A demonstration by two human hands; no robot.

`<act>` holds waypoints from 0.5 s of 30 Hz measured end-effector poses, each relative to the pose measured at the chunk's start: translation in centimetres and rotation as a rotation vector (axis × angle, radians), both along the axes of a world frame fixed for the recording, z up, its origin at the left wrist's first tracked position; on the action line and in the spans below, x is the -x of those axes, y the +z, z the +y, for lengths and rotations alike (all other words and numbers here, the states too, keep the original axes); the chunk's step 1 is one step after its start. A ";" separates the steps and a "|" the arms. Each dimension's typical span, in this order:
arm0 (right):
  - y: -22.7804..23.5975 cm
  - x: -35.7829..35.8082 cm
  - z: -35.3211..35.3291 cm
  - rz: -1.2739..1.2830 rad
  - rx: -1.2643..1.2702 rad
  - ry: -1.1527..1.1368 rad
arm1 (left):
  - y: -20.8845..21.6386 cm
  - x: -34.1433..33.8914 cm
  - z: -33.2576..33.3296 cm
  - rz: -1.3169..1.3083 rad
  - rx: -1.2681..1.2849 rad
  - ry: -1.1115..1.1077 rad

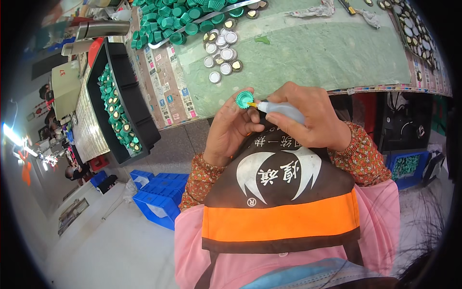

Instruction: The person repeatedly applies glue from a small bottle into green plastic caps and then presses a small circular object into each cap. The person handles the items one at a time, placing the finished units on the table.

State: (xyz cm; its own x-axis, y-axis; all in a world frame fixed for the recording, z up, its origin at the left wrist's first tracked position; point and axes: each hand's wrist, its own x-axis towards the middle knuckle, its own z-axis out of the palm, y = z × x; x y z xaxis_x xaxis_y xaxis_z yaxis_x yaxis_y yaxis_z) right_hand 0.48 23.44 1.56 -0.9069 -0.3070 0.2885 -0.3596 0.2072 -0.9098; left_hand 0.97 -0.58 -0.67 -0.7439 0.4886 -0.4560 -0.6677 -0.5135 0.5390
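Between the fingertips of my left hand (227, 127) is a small green fluted cup (245, 99), its open side up. My right hand (310, 115) is closed round a translucent squeeze bottle (285, 111), held almost level. The bottle's yellow nozzle tip (252, 104) reaches into the cup; whether it touches the inside I cannot tell. Both hands are in front of my dark apron, by the near edge of the table (308, 62). Beyond them lies a loose group of round crimped caps (226, 54), some white inside and some gold.
A heap of green fluted cups (168, 17) lies at the far left, along a metal strip (207, 18). Further left stands a black crate (127, 79) of green and gold pieces. A tray of caps (417, 36) is at the far right. Blue crates (161, 192) stand below left.
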 end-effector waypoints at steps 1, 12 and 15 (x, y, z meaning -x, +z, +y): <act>0.0 0.0 0.3 -0.041 0.014 -0.008 | 0.1 0.0 0.0 -0.034 -0.021 0.005; -1.2 1.5 4.3 -0.232 0.233 -0.397 | 1.1 0.4 -0.6 -0.088 0.030 0.009; -2.3 2.1 6.0 -0.156 0.124 -0.482 | 1.5 0.6 -0.4 0.004 0.149 0.008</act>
State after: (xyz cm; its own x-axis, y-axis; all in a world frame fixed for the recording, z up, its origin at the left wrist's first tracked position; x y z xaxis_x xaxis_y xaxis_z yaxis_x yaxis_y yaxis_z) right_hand -1.61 29.45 -0.70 -0.9719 0.1843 0.1462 -0.1079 0.2031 -0.9732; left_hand 0.35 -1.00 0.86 -0.7497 0.4098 -0.5196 -0.6612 -0.4331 0.6125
